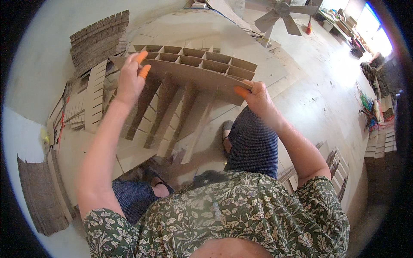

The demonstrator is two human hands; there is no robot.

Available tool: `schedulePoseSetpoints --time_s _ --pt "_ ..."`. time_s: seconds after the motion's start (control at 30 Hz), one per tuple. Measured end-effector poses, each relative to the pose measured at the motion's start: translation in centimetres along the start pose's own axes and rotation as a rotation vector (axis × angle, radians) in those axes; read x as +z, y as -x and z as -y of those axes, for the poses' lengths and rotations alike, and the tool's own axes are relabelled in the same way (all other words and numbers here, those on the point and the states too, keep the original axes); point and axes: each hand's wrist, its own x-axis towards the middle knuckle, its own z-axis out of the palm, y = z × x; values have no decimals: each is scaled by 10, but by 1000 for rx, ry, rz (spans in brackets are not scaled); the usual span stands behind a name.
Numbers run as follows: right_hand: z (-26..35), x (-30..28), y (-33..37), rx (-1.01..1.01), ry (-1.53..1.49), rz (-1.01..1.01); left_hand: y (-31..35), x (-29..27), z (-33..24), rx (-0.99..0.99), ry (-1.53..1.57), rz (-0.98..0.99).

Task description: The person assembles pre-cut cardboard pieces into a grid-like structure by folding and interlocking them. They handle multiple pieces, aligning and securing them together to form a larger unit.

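Observation:
A brown cardboard partition (189,73), made of crossed strips with square cells along its far side, is held up in front of me. Its long near strip runs between my hands, and several slotted cross strips (170,116) slant down below it. My left hand (132,81), with orange covers on two fingertips, is closed at the strip's left end. At the right end, my right hand (257,96) pinches the strip's edge, an orange cover showing on one digit. Parts of the fingers behind the cardboard are hidden.
Stacks of notched cardboard strips (101,41) stand at the far left, with another stack (43,193) at the near left. Loose slotted strips (95,96) lie beside the partition. A fan (282,10) stands at the back, and coloured cords (368,107) hang at the right.

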Motion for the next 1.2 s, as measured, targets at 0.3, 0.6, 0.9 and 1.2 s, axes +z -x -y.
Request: schedulePoseSetpoints --time_s 0.3,0.6,0.9,1.2 --pt "-12 1 -1 -89 49 34 93 41 -124 22 -234 503" --pt "-22 17 17 -142 225 -55 91 26 -126 -40 -216 487" --pt "14 -10 10 -49 576 170 103 -13 -112 -28 -31 149" --pt "48 39 -44 -550 582 180 118 -27 -97 -186 -191 320"
